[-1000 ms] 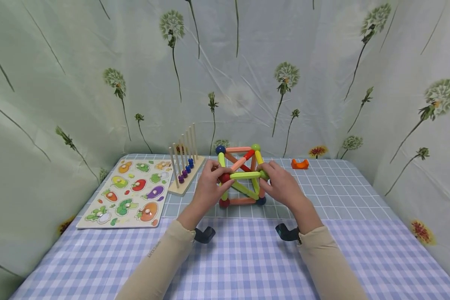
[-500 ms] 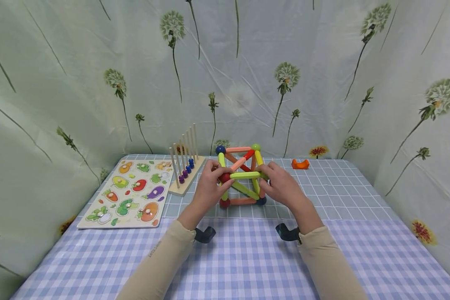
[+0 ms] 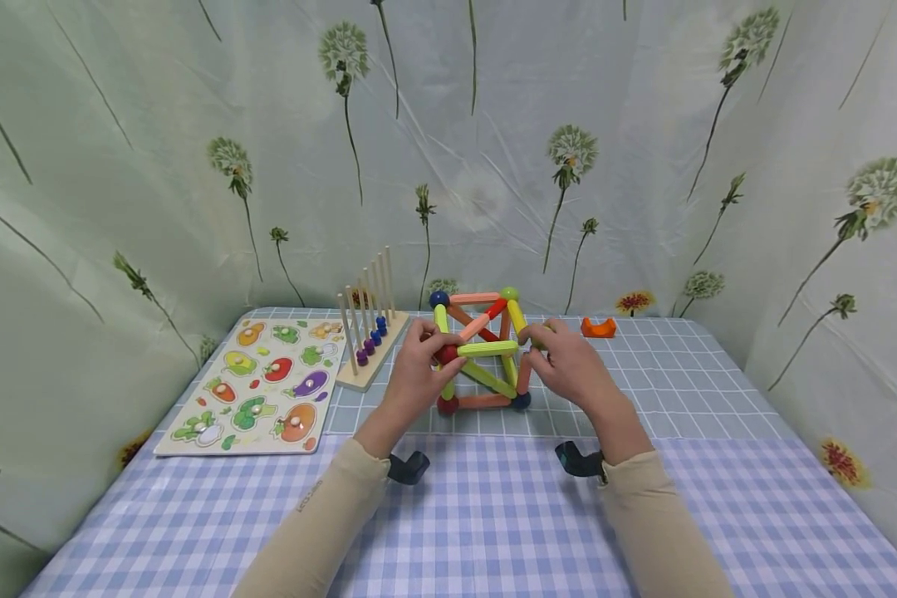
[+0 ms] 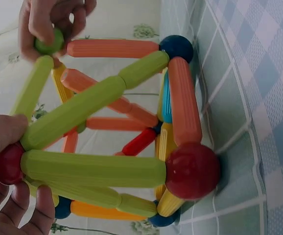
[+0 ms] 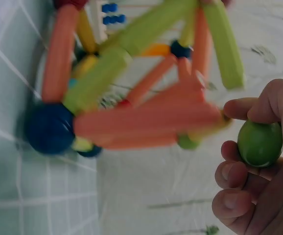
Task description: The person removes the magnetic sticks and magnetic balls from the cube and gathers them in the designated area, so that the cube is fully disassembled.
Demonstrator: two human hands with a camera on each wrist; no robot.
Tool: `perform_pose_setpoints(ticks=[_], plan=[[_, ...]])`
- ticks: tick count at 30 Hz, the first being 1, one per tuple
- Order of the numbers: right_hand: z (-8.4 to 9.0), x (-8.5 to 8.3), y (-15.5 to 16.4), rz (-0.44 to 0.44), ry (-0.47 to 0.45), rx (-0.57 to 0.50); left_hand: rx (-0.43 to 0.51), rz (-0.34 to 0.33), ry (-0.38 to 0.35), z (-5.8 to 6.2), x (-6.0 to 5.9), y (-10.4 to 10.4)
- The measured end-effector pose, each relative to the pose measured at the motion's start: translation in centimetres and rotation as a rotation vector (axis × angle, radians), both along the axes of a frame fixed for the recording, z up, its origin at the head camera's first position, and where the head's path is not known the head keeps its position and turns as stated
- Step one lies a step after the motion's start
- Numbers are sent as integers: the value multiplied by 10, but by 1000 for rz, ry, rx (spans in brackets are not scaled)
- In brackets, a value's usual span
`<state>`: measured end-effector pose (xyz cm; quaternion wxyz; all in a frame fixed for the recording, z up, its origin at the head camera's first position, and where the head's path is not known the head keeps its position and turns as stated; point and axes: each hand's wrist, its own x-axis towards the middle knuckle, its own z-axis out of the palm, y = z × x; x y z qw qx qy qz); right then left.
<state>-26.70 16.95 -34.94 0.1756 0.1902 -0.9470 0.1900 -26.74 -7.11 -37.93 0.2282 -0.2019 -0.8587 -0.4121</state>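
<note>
Rod-and-ball frame (image 3: pixel 482 353) stands mid-tabletop, toward the far edge. Its red ball (image 4: pixel 7 164) at the near upper corner is gripped by the left hand (image 3: pixel 417 370). A green ball (image 5: pixel 260 143) is pinched in the right hand (image 3: pixel 571 365), just off the rod ends. Judged light, stiff, joints easily parted; best held at balls. Peg rack (image 3: pixel 366 332) and puzzle board (image 3: pixel 257 386) lie toward the left edge.

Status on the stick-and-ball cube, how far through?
Mostly standing: the cube frame sits on the table with most sticks joined. In hand: the left hand grips the red ball corner, and the right hand pinches a green ball that is off the frame. Left: the yellow-green top stick now ends bare at that corner, so it stays open.
</note>
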Motion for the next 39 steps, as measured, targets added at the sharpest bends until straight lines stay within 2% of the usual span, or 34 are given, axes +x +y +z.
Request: perform_pose_setpoints(ticks=[4,7,11,16,25,34,39], plan=[[3,0,9,-21,5,-57,1,-2,16,-3,0,-2],[5,-3,16,-12,-28,-106,3,0,34,-3,0,-2],[1,-13,27,-27,-131,-212,16,4,41,-3,0,-3],[-17,-27,42,-95,-263,-321,20,5,27,-4,0,-3],[-52,-49,61,-222,-287,-269,5,10,39,-3,0,-1],[-74,-60,67,-288,-411,-224,4,11,40,-2,-1,3],[-79,-63,64,-307,-417,-226,-2,23,40,-1,-1,2]])
